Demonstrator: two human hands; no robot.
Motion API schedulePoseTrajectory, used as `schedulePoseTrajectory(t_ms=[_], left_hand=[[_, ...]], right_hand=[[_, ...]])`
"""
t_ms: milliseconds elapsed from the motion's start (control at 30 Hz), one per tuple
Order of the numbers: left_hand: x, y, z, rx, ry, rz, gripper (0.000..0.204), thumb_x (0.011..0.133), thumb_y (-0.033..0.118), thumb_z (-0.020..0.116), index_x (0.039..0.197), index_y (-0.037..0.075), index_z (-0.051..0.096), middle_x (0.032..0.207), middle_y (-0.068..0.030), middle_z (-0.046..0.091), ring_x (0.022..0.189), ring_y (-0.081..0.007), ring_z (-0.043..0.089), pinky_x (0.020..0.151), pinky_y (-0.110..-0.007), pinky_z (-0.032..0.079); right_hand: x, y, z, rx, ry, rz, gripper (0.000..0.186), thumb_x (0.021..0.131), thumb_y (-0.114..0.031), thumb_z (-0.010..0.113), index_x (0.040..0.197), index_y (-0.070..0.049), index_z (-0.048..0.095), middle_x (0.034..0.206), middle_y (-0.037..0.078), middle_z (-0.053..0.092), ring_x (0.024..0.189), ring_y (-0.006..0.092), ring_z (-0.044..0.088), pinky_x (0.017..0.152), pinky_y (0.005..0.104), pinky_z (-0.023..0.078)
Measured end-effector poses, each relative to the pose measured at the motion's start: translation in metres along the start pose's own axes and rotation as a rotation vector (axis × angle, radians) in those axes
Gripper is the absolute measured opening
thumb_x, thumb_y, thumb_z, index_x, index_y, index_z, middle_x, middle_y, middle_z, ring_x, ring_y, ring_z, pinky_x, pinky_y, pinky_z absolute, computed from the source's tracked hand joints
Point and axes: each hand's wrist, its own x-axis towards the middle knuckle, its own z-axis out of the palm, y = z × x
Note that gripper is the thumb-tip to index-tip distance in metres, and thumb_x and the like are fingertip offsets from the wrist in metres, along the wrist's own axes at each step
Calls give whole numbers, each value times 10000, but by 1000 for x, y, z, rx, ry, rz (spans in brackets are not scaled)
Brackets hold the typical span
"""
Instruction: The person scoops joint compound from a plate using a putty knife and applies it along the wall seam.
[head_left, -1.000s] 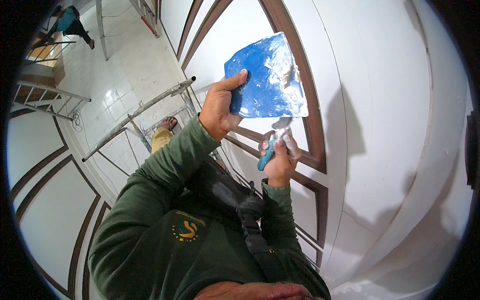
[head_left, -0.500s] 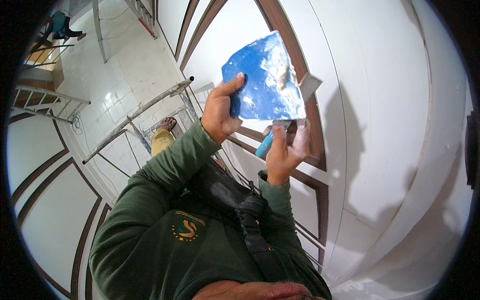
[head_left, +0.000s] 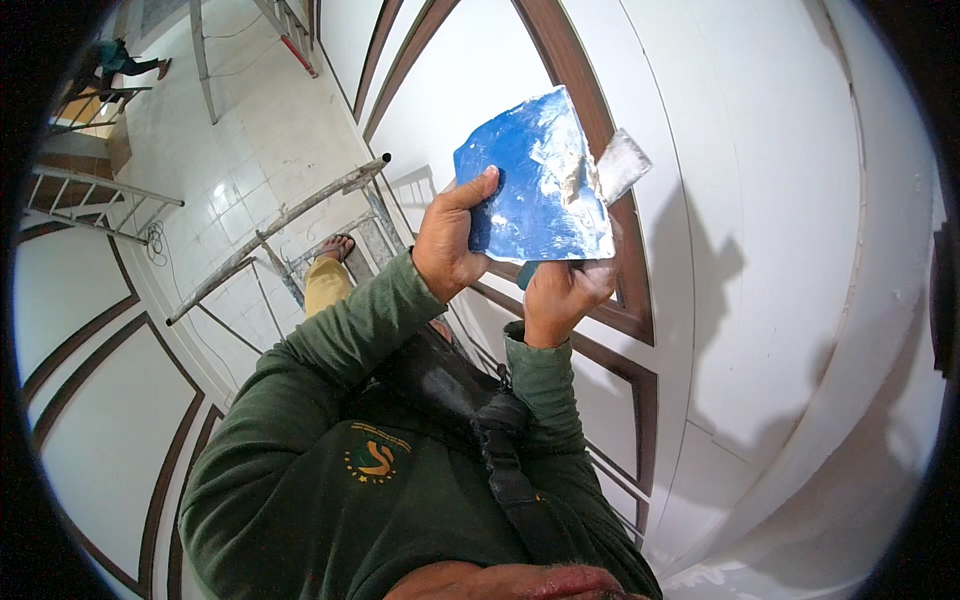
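Note:
My left hand (head_left: 452, 235) is closed on the left edge of a flat blue putty board (head_left: 515, 190), its thumb pressed on the top face. White putty smears the board's right half, with a thicker lump near the right edge. My right hand (head_left: 567, 298) is closed around a putty knife just under the board's lower edge. Most of the knife is hidden behind the board; its whitish metal blade (head_left: 625, 165) sticks out past the right edge, and a bit of teal handle shows by the right hand.
Scaffold pipes (head_left: 280, 240) stand left of my arms, with a sandalled foot (head_left: 337, 247) on the platform. A white wall (head_left: 760, 250) with brown mouldings rises close on the right. Far below are a ladder (head_left: 100, 205), a tiled floor (head_left: 230, 150) and another person (head_left: 125, 62).
The board and both hands have shifted slightly down and toward the right. The right hand has turned and tucked further under the board; more of the blade shows, less of the handle.

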Motion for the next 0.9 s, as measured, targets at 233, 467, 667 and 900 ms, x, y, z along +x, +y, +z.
schedulePoseTrajectory(t_ms=[233,467,667,900], left_hand=[[6,12,-11,14,-51,75,260,896,173,605,1065,-15,545,963,-123,652,849,-220,682,794,-369,578],[12,66,-15,277,-63,274,277,882,174,626,1089,26,516,925,-69,606,792,-165,647,713,-348,589],[5,83,-5,502,-188,430,416,861,185,647,1191,-10,485,998,-139,619,840,-207,684,697,-353,613],[1,92,-2,641,-262,443,453,860,182,652,1215,-35,474,1012,-163,621,865,-232,682,731,-374,609]], right_hand=[[-44,27,-50,-364,-191,-45,233,772,8,697,980,23,593,967,148,591,834,237,610,709,313,489],[-15,-24,-93,133,-238,335,348,884,-142,618,1142,83,553,791,94,593,540,113,538,451,243,434],[5,-50,-106,248,-569,596,311,926,-168,559,1051,116,588,737,135,609,529,132,556,410,248,436],[27,-54,-92,127,-721,752,256,936,-102,443,944,124,564,742,167,613,458,126,520,399,244,430]])
